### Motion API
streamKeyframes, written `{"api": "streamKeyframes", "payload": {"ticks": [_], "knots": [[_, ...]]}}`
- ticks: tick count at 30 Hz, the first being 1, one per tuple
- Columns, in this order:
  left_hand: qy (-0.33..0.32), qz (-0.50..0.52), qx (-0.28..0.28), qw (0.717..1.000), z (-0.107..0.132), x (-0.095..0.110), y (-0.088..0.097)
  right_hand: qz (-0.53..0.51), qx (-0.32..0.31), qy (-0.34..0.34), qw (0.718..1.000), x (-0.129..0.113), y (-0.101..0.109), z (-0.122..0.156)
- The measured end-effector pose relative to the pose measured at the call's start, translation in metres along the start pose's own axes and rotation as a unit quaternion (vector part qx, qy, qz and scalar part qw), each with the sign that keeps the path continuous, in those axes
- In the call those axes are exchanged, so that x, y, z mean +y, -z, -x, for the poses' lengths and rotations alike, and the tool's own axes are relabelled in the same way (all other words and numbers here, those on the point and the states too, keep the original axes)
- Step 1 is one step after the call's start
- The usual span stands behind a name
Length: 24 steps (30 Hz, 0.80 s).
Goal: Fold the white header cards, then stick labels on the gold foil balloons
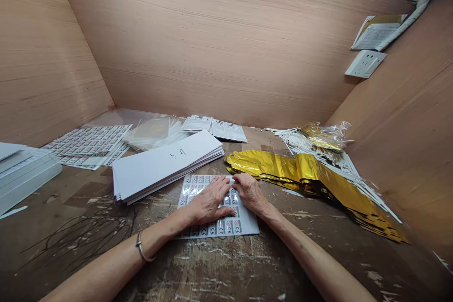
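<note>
A sheet of small stickers (pixel 219 230) printed with CE marks and red warning signs lies on the worn brown table in front of me. Its right-hand strip is bare backing. My left hand (pixel 209 200) rests flat across the stickers, palm down, fingers stretched out and thumb apart. A bracelet circles that wrist. At the sheet's upper right, my right hand (pixel 250 192) is bent in a pinch, its fingertips close together over the end sticker column. Whatever lies between those fingertips is too small to make out.
Behind the sheet lies a stack of white cards (pixel 166 165). Folded gold foil (pixel 304 172) and many white sticks (pixel 314 148) lie to the right. More sticker sheets (pixel 95 141), clear bags (pixel 152 132) and printed papers (pixel 226 128) lie farther back; a plastic box (pixel 31 177) stands left. Wooden walls enclose the table.
</note>
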<state>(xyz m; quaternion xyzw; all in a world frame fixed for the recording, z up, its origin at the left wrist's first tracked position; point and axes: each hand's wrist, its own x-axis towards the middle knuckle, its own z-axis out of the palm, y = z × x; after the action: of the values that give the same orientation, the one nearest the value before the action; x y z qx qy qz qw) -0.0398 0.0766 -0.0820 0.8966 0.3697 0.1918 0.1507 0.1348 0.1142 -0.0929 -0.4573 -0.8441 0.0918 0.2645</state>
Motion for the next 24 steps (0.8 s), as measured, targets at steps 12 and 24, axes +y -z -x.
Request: {"api": "streamKeyframes", "payload": {"ticks": [12, 24], "knots": [[0.002, 0.007, -0.006, 1.0, 0.0, 0.001, 0.001, -0.072, -0.022, 0.001, 0.997, -0.007, 0.015, 0.005], [0.172, 0.274, 0.123, 0.938, -0.022, 0.013, 0.015, -0.235, -0.037, -0.078, 0.968, -0.021, 0.046, -0.006]]}}
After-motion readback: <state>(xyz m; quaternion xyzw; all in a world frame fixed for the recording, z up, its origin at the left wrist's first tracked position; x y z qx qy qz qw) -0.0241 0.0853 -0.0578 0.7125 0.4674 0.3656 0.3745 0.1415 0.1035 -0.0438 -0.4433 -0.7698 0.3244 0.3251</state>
